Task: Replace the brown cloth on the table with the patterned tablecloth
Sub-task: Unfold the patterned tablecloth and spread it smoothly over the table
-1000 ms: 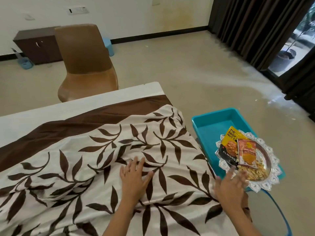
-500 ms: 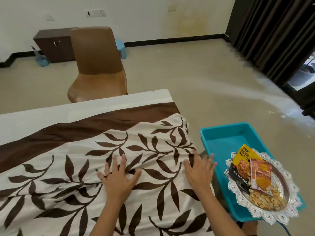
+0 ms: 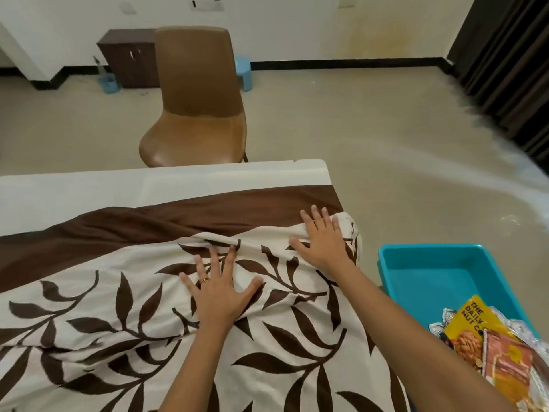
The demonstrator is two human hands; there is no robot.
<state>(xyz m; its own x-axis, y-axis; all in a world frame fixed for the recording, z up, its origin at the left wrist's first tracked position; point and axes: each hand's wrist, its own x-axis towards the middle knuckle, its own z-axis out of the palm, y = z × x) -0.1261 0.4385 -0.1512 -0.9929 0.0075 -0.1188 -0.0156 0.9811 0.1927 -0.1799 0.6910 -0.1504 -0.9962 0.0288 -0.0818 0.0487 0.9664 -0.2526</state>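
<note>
The patterned tablecloth (image 3: 124,316), cream with dark brown leaves and a plain brown band along its far side, covers most of the white table (image 3: 89,191). It is wrinkled around the middle. My left hand (image 3: 218,292) lies flat on the cloth with fingers spread. My right hand (image 3: 322,240) presses flat on the cloth near the table's right edge, just short of the brown band. No separate brown cloth is visible.
A brown chair (image 3: 196,108) stands behind the table's far edge. To the right sits a turquoise bin (image 3: 439,275), and on its near end a silver plate (image 3: 525,334) with snack packets. Dark curtains (image 3: 511,60) hang at far right; a dark cabinet (image 3: 130,55) stands by the wall.
Both hands have slid forward over the cloth toward the table's far side. The right hand came from beside the plate onto the cloth's right edge.
</note>
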